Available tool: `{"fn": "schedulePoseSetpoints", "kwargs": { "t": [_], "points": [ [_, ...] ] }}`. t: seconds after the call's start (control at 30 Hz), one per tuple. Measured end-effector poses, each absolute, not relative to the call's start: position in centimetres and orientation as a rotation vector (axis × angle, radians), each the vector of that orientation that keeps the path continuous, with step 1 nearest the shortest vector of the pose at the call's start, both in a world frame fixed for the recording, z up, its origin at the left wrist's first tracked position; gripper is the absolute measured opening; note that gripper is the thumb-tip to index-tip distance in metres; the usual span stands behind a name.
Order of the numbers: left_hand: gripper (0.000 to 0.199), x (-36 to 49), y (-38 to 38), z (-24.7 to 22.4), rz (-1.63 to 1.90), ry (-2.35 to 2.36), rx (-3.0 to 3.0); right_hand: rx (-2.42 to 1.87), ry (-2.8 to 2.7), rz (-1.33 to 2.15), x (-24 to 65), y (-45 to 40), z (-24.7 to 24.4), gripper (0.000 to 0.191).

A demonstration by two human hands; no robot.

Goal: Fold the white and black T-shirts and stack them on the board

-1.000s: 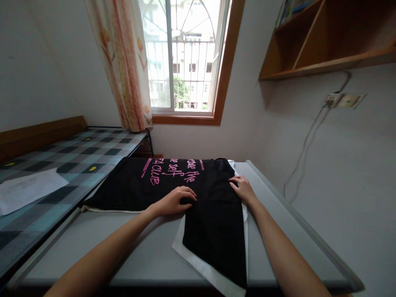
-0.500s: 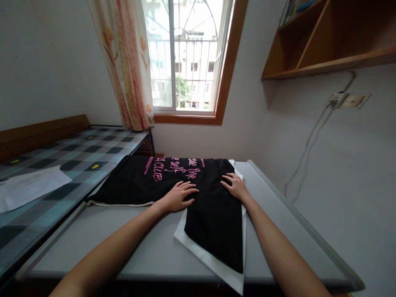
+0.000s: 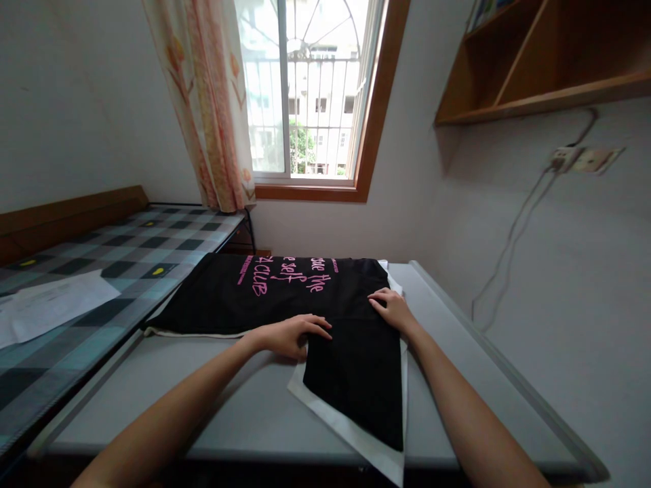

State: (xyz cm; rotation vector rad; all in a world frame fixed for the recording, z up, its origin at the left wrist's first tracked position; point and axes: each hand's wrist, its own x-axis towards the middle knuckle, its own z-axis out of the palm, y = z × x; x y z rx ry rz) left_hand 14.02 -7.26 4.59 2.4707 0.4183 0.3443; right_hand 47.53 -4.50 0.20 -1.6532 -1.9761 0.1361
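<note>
Broadly, a checked bed (image 3: pixel 188 234) fills the left side, and a pale grey worktop (image 3: pixel 244 400) stands to its right. Beyond them, at the far wall, are a barred window (image 3: pixel 285 102) and, overlapping its left side, a flowered curtain (image 3: pixel 208 102); a wooden shelf (image 3: pixel 529 100) hangs high on the right. Spread across the worktop is a black shirt (image 3: pixel 350 366), its body reaching left and one sleeve pointing near, with a white layer (image 3: pixel 346 425) showing past the sleeve's near edge. White papers (image 3: pixel 61 301) lie on the bed. The left hand (image 3: pixel 287 335) sits at the corner between body and sleeve, fingers bent over the fabric; whether they pinch it, I cannot tell. The right hand (image 3: pixel 397 312) rests at the shirt's right edge, fingers loosely bent on the cloth, gripping nothing. Smallest is the pink lettering (image 3: pixel 289 276) on the body.
</note>
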Motion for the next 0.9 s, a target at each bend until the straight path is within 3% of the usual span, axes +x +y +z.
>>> {"fn": "schedulePoseSetpoints", "kwargs": {
  "t": [0.13,0.3,0.47,0.57,0.67,0.77,0.9],
  "points": [
    [0.064,13.7,-6.8,4.7,0.314,0.384,2.386,-1.659,-1.979,0.142,47.6,-4.4,0.0,0.027],
    [0.048,14.1,-6.9,4.7,0.402,0.41,2.384,-1.636,-1.994,0.126,47.7,-4.3,-0.1,0.025],
    [0.052,14.7,-8.2,4.9,0.559,0.432,2.66,-1.637,-2.001,0.091,47.5,-4.5,0.0,0.025],
    [0.03,15.2,-8.9,4.8,0.528,0.323,2.701,-1.638,-2.003,0.059,47.2,-4.8,0.5,0.025],
    [0.016,15.8,-8.6,4.0,0.671,0.424,2.477,-1.56,-1.981,0.089,46.9,-5.0,1.1,0.025],
    [0.027,16.3,-6.9,2.9,0.927,0.79,2.044,-1.42,-1.928,0.297,46.4,-5.0,1.6,0.03],
    [0.034,15.6,-4.0,1.9,1.106,1.031,1.532,-1.322,-1.701,0.611,46.1,-4.8,2.0,0.054]
  ]
}}
